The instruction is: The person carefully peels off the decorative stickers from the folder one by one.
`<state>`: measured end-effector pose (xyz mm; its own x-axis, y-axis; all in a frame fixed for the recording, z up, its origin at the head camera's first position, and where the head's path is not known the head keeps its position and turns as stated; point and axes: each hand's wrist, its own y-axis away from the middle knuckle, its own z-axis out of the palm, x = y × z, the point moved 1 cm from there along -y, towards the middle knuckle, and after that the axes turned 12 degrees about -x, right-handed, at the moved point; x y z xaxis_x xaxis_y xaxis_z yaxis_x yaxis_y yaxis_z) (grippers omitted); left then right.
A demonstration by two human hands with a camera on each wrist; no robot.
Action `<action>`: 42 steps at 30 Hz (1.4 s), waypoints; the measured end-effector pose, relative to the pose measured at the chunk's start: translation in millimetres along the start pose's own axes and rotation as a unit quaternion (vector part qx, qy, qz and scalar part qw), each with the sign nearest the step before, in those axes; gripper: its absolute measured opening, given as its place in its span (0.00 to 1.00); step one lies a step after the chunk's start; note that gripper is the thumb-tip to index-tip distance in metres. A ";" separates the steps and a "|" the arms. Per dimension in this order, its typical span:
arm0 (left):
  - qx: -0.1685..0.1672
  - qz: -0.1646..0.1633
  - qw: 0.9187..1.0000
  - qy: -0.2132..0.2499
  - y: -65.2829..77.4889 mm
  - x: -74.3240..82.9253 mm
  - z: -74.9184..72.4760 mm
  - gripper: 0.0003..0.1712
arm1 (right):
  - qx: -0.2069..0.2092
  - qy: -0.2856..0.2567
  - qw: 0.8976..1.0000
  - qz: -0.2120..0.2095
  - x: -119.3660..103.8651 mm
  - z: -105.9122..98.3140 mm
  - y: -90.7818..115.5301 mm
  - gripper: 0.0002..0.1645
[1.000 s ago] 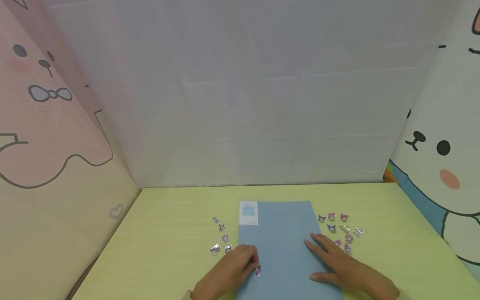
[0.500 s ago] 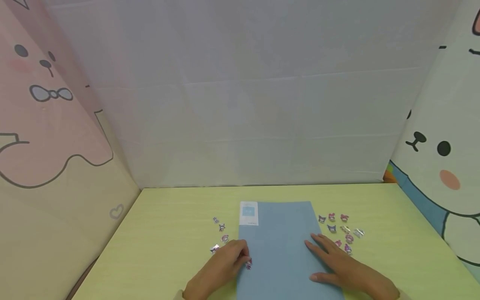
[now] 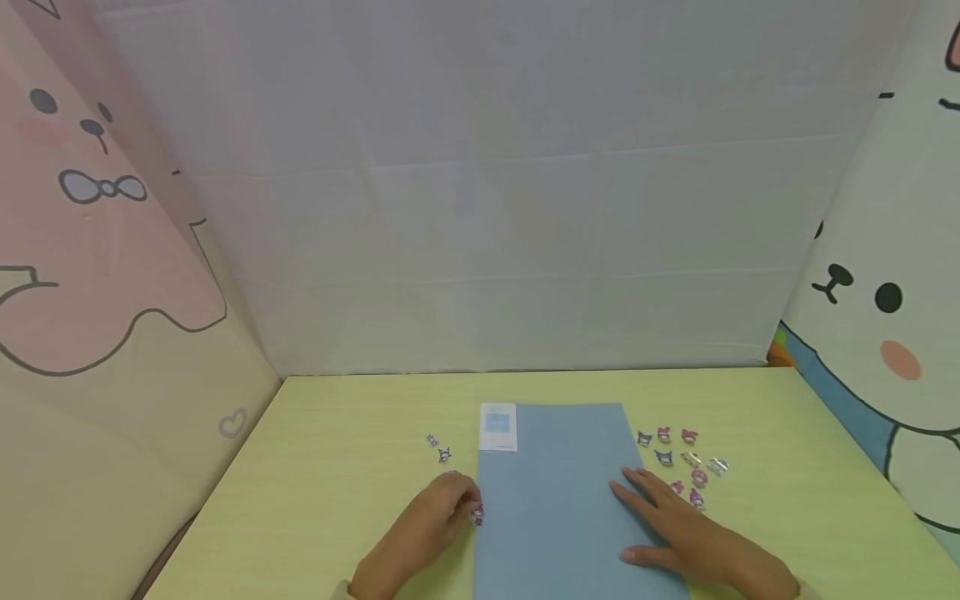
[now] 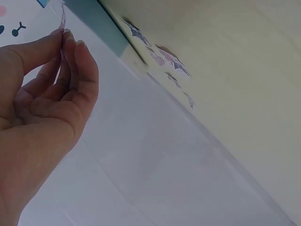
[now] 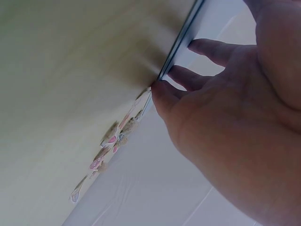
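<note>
My left hand (image 3: 423, 521) pinches a small pink-and-purple cartoon sticker (image 3: 477, 516) between thumb and fingertips, at the left edge of a flat blue folder (image 3: 558, 500). In the left wrist view the sticker (image 4: 63, 16) is seen edge-on, sticking up from the fingertips. My right hand (image 3: 682, 529) rests with spread fingers on the folder's right side; in the right wrist view its fingertips touch the folder edge (image 5: 181, 40). A white label (image 3: 498, 427) marks the folder's upper left corner.
Left of the folder lie loose stickers (image 3: 444, 455), some hidden behind the left hand. Several more stickers (image 3: 664, 457) are scattered to its right, close to the right hand's fingers. The yellow table (image 3: 352, 433) ends at a white curtain (image 3: 517, 250), with printed cloth on both sides.
My left hand has drawn back leftward and slightly up with the sticker, from over the folder to its left edge. The right hand has stayed in place.
</note>
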<state>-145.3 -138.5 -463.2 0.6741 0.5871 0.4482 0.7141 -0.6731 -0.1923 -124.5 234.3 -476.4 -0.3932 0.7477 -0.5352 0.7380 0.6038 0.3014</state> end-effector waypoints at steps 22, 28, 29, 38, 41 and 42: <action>0.023 -0.042 0.999 -0.018 9.3 -31.5 -4.5 0.05 | 0.000 0.007 1.000 0.013 -1.4 0.0 1.1 0.53; 0.003 -0.078 0.997 0.006 10.2 -39.5 -6.2 0.04 | 0.000 0.012 1.000 0.007 -0.4 -0.1 0.2 0.53; 0.000 -0.084 0.996 0.008 10.1 -40.8 -6.5 0.03 | 0.000 0.013 1.000 0.007 -0.4 -0.1 0.1 0.53; -0.004 -0.120 0.992 0.026 12.4 -50.5 -10.9 0.01 | 0.006 0.021 1.000 0.003 -0.6 0.1 1.3 0.53; -0.005 -0.125 0.992 0.025 13.8 -53.2 -12.4 0.01 | 0.005 0.019 1.000 0.003 -0.3 0.3 1.4 0.53; -0.005 -0.128 0.991 0.025 14.2 -54.2 -12.8 0.00 | 0.005 0.018 1.000 0.004 -0.1 0.3 1.5 0.53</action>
<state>-174.1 -185.7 -479.0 0.4607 0.7170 0.5232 0.8584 -0.5097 -0.0573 -123.2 235.0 -476.2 -0.4066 0.7620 -0.5040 0.7460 0.5954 0.2983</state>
